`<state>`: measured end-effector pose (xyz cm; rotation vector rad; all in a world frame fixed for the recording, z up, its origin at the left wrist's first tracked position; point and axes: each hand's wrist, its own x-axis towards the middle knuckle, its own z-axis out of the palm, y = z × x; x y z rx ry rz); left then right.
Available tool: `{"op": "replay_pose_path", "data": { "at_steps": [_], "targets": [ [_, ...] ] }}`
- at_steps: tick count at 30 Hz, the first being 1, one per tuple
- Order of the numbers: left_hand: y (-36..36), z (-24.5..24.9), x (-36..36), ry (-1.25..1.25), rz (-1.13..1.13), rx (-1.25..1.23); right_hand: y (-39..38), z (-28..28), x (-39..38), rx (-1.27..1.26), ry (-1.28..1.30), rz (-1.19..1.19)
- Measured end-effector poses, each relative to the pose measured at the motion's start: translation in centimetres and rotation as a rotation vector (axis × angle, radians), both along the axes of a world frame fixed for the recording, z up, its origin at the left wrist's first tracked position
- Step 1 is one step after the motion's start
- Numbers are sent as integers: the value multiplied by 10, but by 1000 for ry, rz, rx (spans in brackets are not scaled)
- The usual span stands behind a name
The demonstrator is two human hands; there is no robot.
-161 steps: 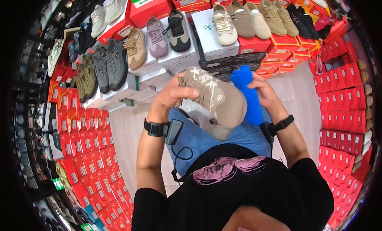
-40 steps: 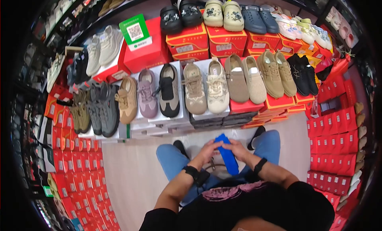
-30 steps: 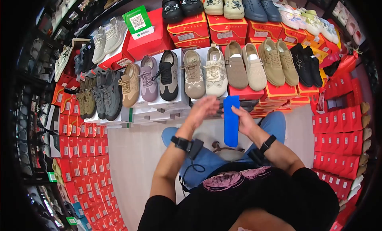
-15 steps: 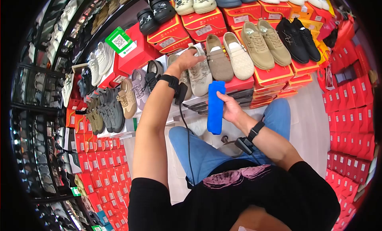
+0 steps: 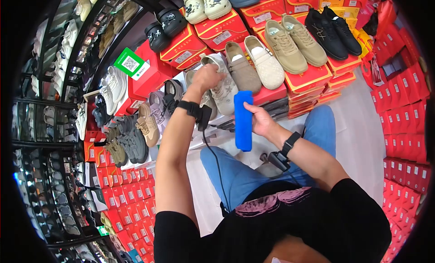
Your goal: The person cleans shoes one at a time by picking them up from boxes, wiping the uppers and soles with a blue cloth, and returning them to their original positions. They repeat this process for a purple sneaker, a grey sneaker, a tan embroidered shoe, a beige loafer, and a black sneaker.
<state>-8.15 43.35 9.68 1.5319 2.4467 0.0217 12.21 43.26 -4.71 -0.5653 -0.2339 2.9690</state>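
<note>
My left hand (image 5: 209, 77) is at the collar of a light grey-beige sneaker (image 5: 223, 96), fingers curled down onto it. Its mate (image 5: 208, 100) sits just to the left, partly covered by my wrist. In my right hand (image 5: 262, 119) is a folded blue cloth (image 5: 244, 127), held upright with the thumb across its near face. The cloth is just below the sneaker's toe. A brown slip-on shoe (image 5: 243, 70) and a cream woven one (image 5: 266, 66) stand to the right of the sneakers.
Tan lace-up shoes (image 5: 290, 43) and black sneakers (image 5: 333, 34) stand on red shoeboxes (image 5: 308, 79). A green QR-code card (image 5: 131, 64) is at the left. Boxes are stacked along both sides, and dark shoe racks (image 5: 50, 145) line the left. A cable hangs from my left wrist.
My left hand has settled lower on the sneaker, its fingers more curled. The right hand still holds the blue cloth in nearly the same place. The view has turned slightly.
</note>
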Motion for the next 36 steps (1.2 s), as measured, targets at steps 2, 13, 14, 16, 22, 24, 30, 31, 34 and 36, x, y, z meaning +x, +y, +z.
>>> {"op": "replay_pose_path", "data": {
  "at_steps": [2, 13, 14, 16, 22, 24, 30, 31, 34, 36],
  "targets": [
    [-15, 18, 11, 42, 23, 165, 6, 3, 10, 15, 48, 7],
    [-102, 47, 75, 235, -376, 581, -15, 33, 63, -16, 53, -89],
    [-107, 46, 78, 176, -443, 606, -16, 31, 68, -15, 51, -90],
    [-118, 40, 86, 23, -271, 476, -16, 27, 77, 25, 15, -98],
    [-137, 58, 113, -898, 119, 12, -17, 32, 98, 228, -20, -146],
    [-143, 58, 116, -799, 124, -167, -25, 42, 99, 293, -72, -176],
    [-165, -13, 120, -957, 208, 51, -7, 41, 92, 830, -250, -105],
    [-166, -2, 125, -913, 219, -37, -4, 58, 87, 1108, -328, -133],
    [-167, -38, 125, -699, 144, -184, -4, 107, 60, 1581, -112, -279],
    [-164, -53, 133, -720, 74, -80, -17, 126, 36, 2120, 26, -434]
  ]
}}
